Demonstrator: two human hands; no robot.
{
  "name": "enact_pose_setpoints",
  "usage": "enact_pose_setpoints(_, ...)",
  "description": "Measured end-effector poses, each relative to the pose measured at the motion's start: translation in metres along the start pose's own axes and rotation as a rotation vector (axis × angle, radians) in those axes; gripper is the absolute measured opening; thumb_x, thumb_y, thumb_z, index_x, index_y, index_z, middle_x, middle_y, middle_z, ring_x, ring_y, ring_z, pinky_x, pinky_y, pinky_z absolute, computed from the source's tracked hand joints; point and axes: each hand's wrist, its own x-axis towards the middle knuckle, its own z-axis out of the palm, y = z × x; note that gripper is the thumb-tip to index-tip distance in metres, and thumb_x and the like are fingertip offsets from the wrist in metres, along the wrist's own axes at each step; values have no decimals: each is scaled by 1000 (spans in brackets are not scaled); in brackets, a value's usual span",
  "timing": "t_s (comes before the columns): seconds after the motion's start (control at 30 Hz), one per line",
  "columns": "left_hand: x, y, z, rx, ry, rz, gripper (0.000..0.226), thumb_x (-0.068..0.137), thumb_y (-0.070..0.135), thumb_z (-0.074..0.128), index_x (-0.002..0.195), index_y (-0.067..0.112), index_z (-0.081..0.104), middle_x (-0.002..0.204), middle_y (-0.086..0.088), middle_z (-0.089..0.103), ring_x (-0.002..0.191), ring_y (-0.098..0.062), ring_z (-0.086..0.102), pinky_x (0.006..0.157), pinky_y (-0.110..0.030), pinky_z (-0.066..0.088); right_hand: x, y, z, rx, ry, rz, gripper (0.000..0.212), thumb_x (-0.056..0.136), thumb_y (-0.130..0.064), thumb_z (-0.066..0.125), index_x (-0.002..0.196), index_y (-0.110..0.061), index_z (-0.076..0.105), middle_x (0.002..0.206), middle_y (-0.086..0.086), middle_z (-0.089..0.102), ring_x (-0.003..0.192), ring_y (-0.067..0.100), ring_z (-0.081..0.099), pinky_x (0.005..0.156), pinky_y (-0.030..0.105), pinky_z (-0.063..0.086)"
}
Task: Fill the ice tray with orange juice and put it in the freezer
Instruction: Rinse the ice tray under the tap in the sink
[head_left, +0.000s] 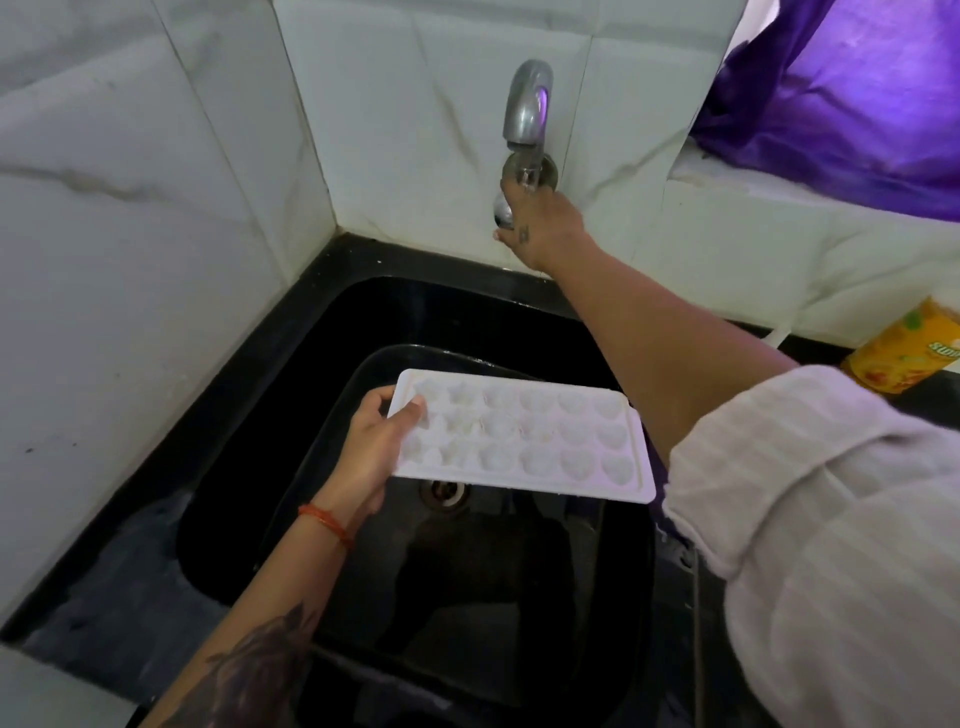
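Note:
A white ice tray (530, 439) with several shaped moulds is held flat above the black sink (249, 415). My left hand (371, 447) grips its left end, thumb on top. My right hand (540, 228) reaches to the wall and closes around the handle of the metal tap (527, 104), hiding most of the handle. No water shows at the spout. An orange juice bottle (906, 345) with a yellow and orange label lies at the right edge on the counter, partly cut off by the frame.
White marbled tiles line the corner walls behind the sink. A drain (444, 491) sits in the sink floor under the tray. Purple cloth (857, 98) hangs at the upper right above a white ledge. Black counter surrounds the basin.

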Motion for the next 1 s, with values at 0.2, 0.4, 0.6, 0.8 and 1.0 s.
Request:
enact_pose_setpoints(0.2,1,1,5,-18,-9,-4,24,92,18,57,115,11,51,96,-5,66,77,-19,67,52,-22,55,6,-1,1,-146,-11,-48,41,92,-16,55,130,-14,39,127,22,48,111,35,50,78,36,44)
enact_pose_setpoints(0.4,-1,2,3,-22,-15,-7,25,92,17,57,115,10,51,95,-5,66,77,-20,66,50,-22,54,1,0,-7,-269,-81,-76,51,94,-8,47,140,-24,30,135,23,34,114,33,43,86,35,44)
enact_pose_setpoints(0.6,1,1,3,-57,-4,-12,27,93,19,57,117,9,51,95,-6,67,76,-20,67,49,-23,53,-62,23,-8,163,-86,85,68,95,-47,44,150,-32,6,134,18,44,115,35,50,92,43,44)
enact_pose_setpoints(0.8,8,3,5,-102,28,-34,22,93,19,56,113,11,52,97,-8,66,78,-20,67,51,-26,54,-171,63,24,780,-429,551,53,92,-51,49,129,-13,54,128,6,59,116,27,56,94,34,45)
enact_pose_setpoints(1.0,19,12,16,33,-25,10,18,97,29,50,110,17,54,99,-4,65,82,-17,66,59,-28,53,-202,73,28,1441,-252,757,18,95,-11,54,111,-7,62,107,15,69,96,30,66,73,40,55)
